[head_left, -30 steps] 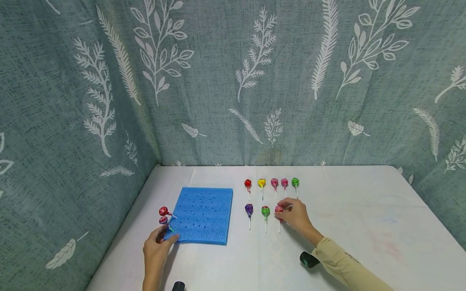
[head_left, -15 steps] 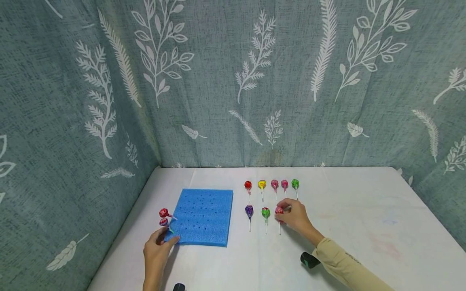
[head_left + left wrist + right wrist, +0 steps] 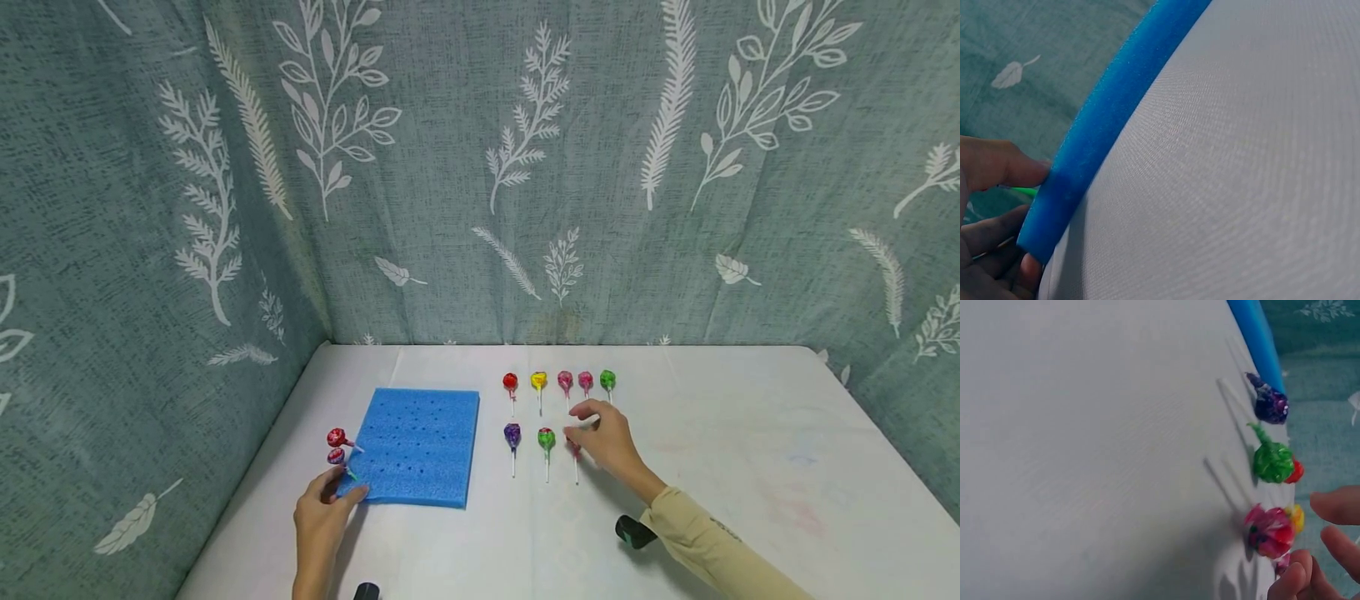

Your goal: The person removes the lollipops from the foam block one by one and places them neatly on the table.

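Note:
My left hand (image 3: 318, 517) pinches the near left corner of a blue foam block (image 3: 442, 454), which is dotted with small holes. In the left wrist view its thumb (image 3: 1007, 164) lies on one face and fingers show at the other. A red-wrapped lollipop (image 3: 337, 437) and a red-and-blue one (image 3: 336, 456) are at the block's left edge, beside that hand. My right hand (image 3: 611, 442) hovers with thumb and fingers apart just over a pink lollipop (image 3: 1270, 531) on the table, partly hidden in the head view. To its left lie a green lollipop (image 3: 546, 437) and a purple one (image 3: 512, 434).
A back row on the white table (image 3: 712, 433) has a red lollipop (image 3: 510, 381), a yellow one (image 3: 538, 380), two pink ones and a green one (image 3: 607, 380). A black object (image 3: 634, 532) is under the right sleeve (image 3: 705, 537); another (image 3: 367, 591) is at the front edge.
My right hand has let go of the pink lollipop's head; its fingers have spread and lifted slightly off it. The left hand and the foam block have stayed put.

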`<action>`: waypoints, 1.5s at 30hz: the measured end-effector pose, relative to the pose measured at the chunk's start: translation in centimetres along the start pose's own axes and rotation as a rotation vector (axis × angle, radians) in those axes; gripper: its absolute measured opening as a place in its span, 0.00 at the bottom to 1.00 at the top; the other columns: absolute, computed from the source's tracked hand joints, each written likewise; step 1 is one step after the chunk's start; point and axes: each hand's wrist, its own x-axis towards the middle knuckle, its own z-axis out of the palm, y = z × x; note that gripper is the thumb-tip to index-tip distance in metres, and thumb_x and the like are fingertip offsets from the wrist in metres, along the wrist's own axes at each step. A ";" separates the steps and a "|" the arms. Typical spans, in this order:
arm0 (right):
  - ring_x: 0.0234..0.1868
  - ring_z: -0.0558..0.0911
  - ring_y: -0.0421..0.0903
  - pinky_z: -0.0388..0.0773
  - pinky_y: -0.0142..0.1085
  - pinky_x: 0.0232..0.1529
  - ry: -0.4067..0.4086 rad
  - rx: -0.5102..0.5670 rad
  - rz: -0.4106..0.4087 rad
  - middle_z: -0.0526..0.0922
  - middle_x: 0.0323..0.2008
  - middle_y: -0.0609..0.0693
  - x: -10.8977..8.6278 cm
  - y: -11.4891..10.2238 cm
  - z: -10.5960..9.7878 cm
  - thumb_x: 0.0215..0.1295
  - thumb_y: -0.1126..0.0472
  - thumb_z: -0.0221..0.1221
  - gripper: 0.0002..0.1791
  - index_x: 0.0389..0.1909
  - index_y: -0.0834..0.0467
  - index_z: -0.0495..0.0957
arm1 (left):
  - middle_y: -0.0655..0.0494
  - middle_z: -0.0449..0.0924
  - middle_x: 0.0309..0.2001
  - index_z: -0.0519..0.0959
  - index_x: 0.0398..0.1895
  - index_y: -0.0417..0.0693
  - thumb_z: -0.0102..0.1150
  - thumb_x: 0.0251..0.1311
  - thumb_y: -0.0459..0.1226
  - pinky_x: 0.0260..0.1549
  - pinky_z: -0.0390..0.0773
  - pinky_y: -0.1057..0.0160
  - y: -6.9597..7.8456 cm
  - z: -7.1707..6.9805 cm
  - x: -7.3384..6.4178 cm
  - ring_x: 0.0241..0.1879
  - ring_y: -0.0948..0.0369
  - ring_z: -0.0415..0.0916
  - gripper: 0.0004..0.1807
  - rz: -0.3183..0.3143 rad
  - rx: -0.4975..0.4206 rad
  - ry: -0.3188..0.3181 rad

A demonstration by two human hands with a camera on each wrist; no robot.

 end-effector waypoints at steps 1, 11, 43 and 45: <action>0.26 0.70 0.45 0.70 0.33 0.24 0.002 0.011 -0.001 0.75 0.35 0.54 0.0 -0.2 0.0 0.45 0.61 0.66 0.14 0.35 0.59 0.77 | 0.38 0.66 0.53 0.66 0.56 0.38 0.63 0.45 0.36 0.53 0.63 0.47 0.0 0.0 0.0 0.52 0.44 0.61 0.32 -0.002 0.000 0.001; 0.25 0.71 0.45 0.71 0.33 0.22 -0.016 0.089 -0.076 0.77 0.35 0.55 0.1 -2.3 1.2 0.46 0.63 0.65 0.12 0.35 0.59 0.77 | 0.38 0.66 0.53 0.65 0.56 0.38 0.63 0.45 0.37 0.53 0.62 0.47 0.1 0.0 0.3 0.52 0.44 0.60 0.33 -0.009 -0.004 -0.009; 0.29 0.73 0.46 0.74 0.30 0.29 -0.163 0.205 -0.240 0.77 0.34 0.54 0.0 -9.2 7.0 0.50 0.65 0.62 0.09 0.33 0.56 0.76 | 0.39 0.66 0.53 0.65 0.57 0.40 0.63 0.46 0.37 0.51 0.63 0.48 -0.1 0.1 0.0 0.51 0.46 0.61 0.32 -0.034 0.009 0.002; 0.29 0.73 0.45 0.74 0.31 0.28 -0.180 0.219 -0.245 0.77 0.34 0.53 0.1 -9.4 7.3 0.50 0.65 0.62 0.09 0.33 0.56 0.76 | 0.40 0.67 0.53 0.66 0.57 0.40 0.63 0.46 0.37 0.51 0.64 0.48 -0.1 0.0 0.0 0.51 0.47 0.62 0.32 -0.030 0.015 0.008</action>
